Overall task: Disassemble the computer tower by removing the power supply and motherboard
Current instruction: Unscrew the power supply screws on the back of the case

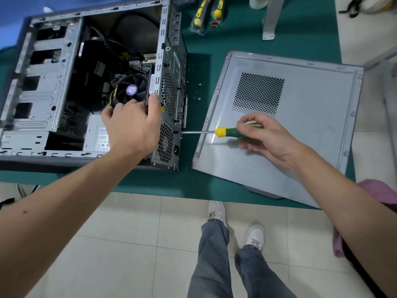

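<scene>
Computer tower (pixel 53 82) lies open-side up on green table (pixel 182 186). Left hand (pixel 133 127) grips tower's rear edge, fingers curled inside over power supply (pixel 96 136). Right of tower, screwdriver (pixel 217 132) tip meets rear panel; right hand (pixel 266 136) closed round its handle, above detached side panel (pixel 300 130).

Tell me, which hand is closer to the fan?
Left. The left hand grips the case edge right beside the fan, fingers nearly touching it. The right hand is well off to the side, over the side panel, holding a screwdriver.
</scene>
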A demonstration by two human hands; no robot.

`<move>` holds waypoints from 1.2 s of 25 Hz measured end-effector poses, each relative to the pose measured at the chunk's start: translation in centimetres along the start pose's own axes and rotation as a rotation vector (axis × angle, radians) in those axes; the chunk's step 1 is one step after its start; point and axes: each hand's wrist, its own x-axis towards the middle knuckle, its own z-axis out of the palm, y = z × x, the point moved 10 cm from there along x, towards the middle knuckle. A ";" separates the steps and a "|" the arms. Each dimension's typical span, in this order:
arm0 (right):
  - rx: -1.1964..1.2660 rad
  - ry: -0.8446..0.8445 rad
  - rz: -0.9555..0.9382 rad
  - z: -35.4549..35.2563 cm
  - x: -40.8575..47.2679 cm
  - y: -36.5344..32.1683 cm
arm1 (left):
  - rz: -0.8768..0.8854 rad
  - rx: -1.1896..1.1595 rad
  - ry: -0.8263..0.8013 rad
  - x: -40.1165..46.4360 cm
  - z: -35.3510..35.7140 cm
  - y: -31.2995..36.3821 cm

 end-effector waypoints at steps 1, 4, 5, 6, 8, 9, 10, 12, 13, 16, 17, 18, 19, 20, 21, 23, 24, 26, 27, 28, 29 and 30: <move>-0.105 0.012 0.066 -0.1 0.0 0.6 | 0.001 0.001 0.003 0.0 0.0 0.0; -0.195 0.083 0.000 -0.7 0.4 -0.2 | 0.002 -0.005 0.004 0.0 0.0 0.0; -0.179 0.093 -0.064 -0.9 0.5 -0.9 | 0.003 -0.008 0.008 0.0 -0.1 0.0; -0.166 0.086 -0.108 -0.9 0.4 -1.3 | 0.004 -0.009 0.010 0.0 -0.1 0.1; -0.114 0.047 -0.156 -0.8 0.2 -1.3 | 0.006 -0.013 0.004 0.0 0.0 0.1; -0.099 0.037 -0.154 -0.8 0.3 -0.9 | 0.009 -0.014 0.004 0.0 0.0 0.1; -0.108 0.037 -0.134 -0.7 0.1 -0.5 | 0.012 -0.012 0.007 0.0 -0.1 0.2; -0.226 0.031 -0.042 -0.1 -0.2 0.3 | 0.011 -0.008 0.008 0.0 0.0 0.2; -0.294 0.033 0.000 0.0 -0.3 0.6 | 0.010 -0.009 0.007 0.0 0.0 0.1; -0.307 0.087 -0.034 -0.2 -0.4 0.1 | 0.016 -0.009 0.014 0.0 -0.1 0.2; -0.278 0.097 -0.085 -0.5 -0.4 -0.2 | 0.018 -0.011 0.015 0.0 -0.1 0.2; -0.239 0.102 -0.118 -0.5 -0.7 -0.5 | 0.018 -0.012 0.016 0.0 -0.1 0.1; -0.210 0.090 -0.149 -0.4 -0.9 -0.6 | 0.016 -0.013 0.016 0.0 -0.1 0.1; -0.179 0.093 -0.165 -0.3 -1.1 -0.5 | 0.014 -0.015 0.015 0.0 0.0 0.0; -0.145 0.095 -0.180 -0.5 -1.0 -0.3 | 0.013 -0.017 0.015 0.0 0.0 0.0; -0.130 0.087 -0.156 -0.1 -1.2 -0.4 | 0.015 -0.016 0.017 0.0 0.0 0.1; -0.131 0.066 -0.094 0.4 -1.4 -0.2 | 0.016 -0.015 0.018 0.0 -0.1 0.1; -0.225 0.035 0.020 0.7 -1.3 0.5 | 0.016 -0.014 0.015 0.0 0.0 0.1; -0.275 0.038 0.026 0.7 -1.2 0.5 | 0.013 -0.013 0.010 0.0 0.0 0.0; -0.291 0.059 0.007 0.5 -1.3 0.2 | 0.011 -0.013 0.007 0.0 0.0 0.0; -0.285 0.079 -0.046 0.4 -1.3 -0.2 | 0.012 -0.012 0.008 0.0 0.0 0.1; -0.268 0.097 -0.090 0.3 -1.5 -0.5 | 0.014 -0.011 0.011 0.0 0.0 0.1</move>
